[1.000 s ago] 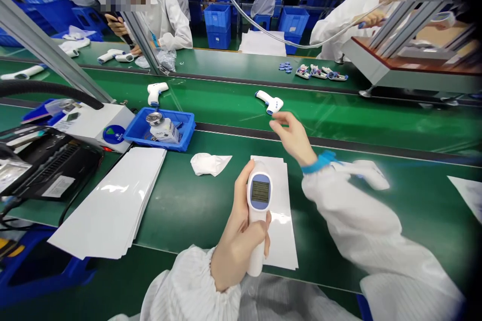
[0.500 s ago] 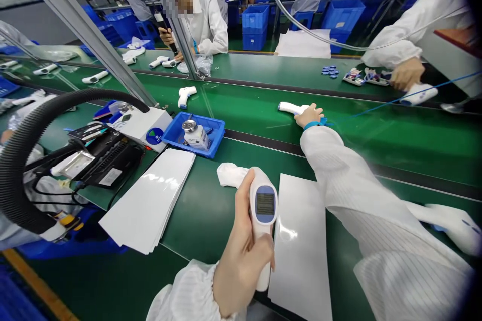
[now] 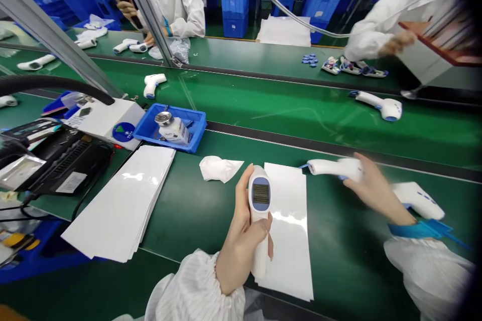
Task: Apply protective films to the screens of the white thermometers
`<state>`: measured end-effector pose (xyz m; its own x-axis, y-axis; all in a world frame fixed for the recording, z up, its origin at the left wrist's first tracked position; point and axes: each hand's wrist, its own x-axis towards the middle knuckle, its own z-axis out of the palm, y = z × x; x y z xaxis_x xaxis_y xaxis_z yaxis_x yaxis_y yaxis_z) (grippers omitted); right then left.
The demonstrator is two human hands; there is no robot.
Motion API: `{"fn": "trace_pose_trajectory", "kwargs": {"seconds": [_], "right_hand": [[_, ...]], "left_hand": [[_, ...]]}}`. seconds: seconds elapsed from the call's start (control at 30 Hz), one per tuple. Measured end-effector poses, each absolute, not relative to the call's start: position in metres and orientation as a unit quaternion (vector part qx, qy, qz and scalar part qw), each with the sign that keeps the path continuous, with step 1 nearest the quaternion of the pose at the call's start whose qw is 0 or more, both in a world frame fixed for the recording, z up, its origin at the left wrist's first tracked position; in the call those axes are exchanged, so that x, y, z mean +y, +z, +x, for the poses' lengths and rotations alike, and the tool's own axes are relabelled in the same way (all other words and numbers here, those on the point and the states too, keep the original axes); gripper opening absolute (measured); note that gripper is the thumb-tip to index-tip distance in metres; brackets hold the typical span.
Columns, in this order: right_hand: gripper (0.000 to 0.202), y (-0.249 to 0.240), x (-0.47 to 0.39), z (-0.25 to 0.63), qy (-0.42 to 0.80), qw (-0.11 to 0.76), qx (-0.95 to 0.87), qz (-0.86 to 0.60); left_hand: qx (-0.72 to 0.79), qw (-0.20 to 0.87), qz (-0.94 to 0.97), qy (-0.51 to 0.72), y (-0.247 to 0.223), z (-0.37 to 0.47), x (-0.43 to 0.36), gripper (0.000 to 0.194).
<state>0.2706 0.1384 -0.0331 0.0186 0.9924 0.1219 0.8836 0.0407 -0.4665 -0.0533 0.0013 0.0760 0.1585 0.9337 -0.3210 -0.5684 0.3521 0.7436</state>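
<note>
My left hand [image 3: 241, 241] is wrapped round the handle of a white infrared thermometer [image 3: 260, 194], its blue-framed screen facing me. The device is upright, over the edge of a stack of glossy white sheets [image 3: 288, 241]. At the right, my right hand [image 3: 371, 188], blurred and with a blue wrist strap, grips the head of a second thermometer [image 3: 324, 166] between thumb and fingers. Its handle points left, over the top of the sheets. Behind that hand a third thermometer [image 3: 422, 201] lies on the green bench. A crumpled white wipe [image 3: 218, 168] lies left of my left hand.
A blue tray [image 3: 199, 133] holds a metal-topped bottle [image 3: 173, 128]. More white sheets [image 3: 120, 200] lie at left, by a white box [image 3: 109, 120] and black equipment. Thermometers [image 3: 382, 105] [image 3: 153, 84] rest on the green conveyor. Co-workers sit across it; a metal post [image 3: 150, 20] rises there.
My right hand has come back from the conveyor to the bench with a thermometer. Another thermometer now lies on the conveyor at right, and the co-worker's hand there has drawn back. The view has shifted right.
</note>
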Motion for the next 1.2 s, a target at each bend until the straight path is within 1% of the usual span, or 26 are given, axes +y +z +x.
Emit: {"fn": "trace_pose_trajectory", "kwargs": {"seconds": [0.1,0.2,0.27,0.33,0.37,0.4,0.43,0.47,0.5,0.53,0.6,0.73,0.83,0.93,1.07,1.13,1.2], "right_hand": [[0.074,-0.04,0.115,0.299,0.142,0.146,-0.724,-0.659],[0.069,-0.037,0.106,0.305,0.082,0.12,-0.74,-0.656],[0.06,-0.027,0.102,0.293,0.02,0.133,-0.739,-0.66],[0.051,-0.01,0.096,0.268,-0.007,0.187,-0.735,-0.652],[0.046,-0.001,0.092,0.251,0.014,0.221,-0.74,-0.635],[0.04,0.008,0.087,0.232,0.06,0.264,-0.744,-0.611],[0.033,0.017,0.081,0.213,0.149,0.292,-0.746,-0.58],[0.027,0.023,0.075,0.195,0.25,0.298,-0.743,-0.545],[0.022,0.028,0.069,0.177,0.32,0.304,-0.736,-0.513],[0.019,0.031,0.063,0.162,0.364,0.308,-0.729,-0.492],[0.014,0.032,0.053,0.14,0.399,0.327,-0.712,-0.477],[0.004,0.027,0.042,0.124,0.36,0.404,-0.676,-0.5],[0.007,0.027,0.037,0.122,0.298,0.433,-0.682,-0.508],[0.009,0.03,0.034,0.121,0.269,0.433,-0.713,-0.481],[0.009,0.031,0.031,0.121,0.3,0.418,-0.733,-0.445],[0.008,0.03,0.031,0.121,0.305,0.401,-0.737,-0.451],[0.012,0.03,0.031,0.121,0.296,0.385,-0.738,-0.468]], "left_hand": [[0.393,0.751,0.202,0.491,0.058,-0.037,-0.003,0.078],[0.424,0.754,0.19,0.465,0.043,-0.022,-0.011,0.078],[0.448,0.743,0.205,0.453,0.035,-0.016,-0.015,0.078],[0.471,0.729,0.227,0.441,0.029,-0.011,-0.017,0.076],[0.48,0.723,0.237,0.435,0.026,-0.009,-0.018,0.075],[0.488,0.717,0.248,0.432,0.023,-0.008,-0.018,0.075],[0.495,0.708,0.261,0.43,0.02,-0.006,-0.017,0.075],[0.501,0.698,0.275,0.432,0.017,-0.004,-0.017,0.075],[0.504,0.687,0.288,0.437,0.013,-0.002,-0.016,0.075],[0.507,0.675,0.302,0.443,0.01,-0.001,-0.015,0.075],[0.506,0.659,0.323,0.453,0.006,0.002,-0.013,0.075],[0.496,0.65,0.35,0.458,0.001,0.003,-0.012,0.074],[0.499,0.644,0.359,0.456,0.0,0.002,-0.012,0.073],[0.495,0.643,0.362,0.459,0.0,0.002,-0.013,0.071],[0.488,0.648,0.356,0.464,0.001,0.002,-0.012,0.07],[0.485,0.651,0.355,0.464,0.001,0.001,-0.011,0.07],[0.483,0.653,0.355,0.463,0.001,0.0,-0.011,0.071]]}}
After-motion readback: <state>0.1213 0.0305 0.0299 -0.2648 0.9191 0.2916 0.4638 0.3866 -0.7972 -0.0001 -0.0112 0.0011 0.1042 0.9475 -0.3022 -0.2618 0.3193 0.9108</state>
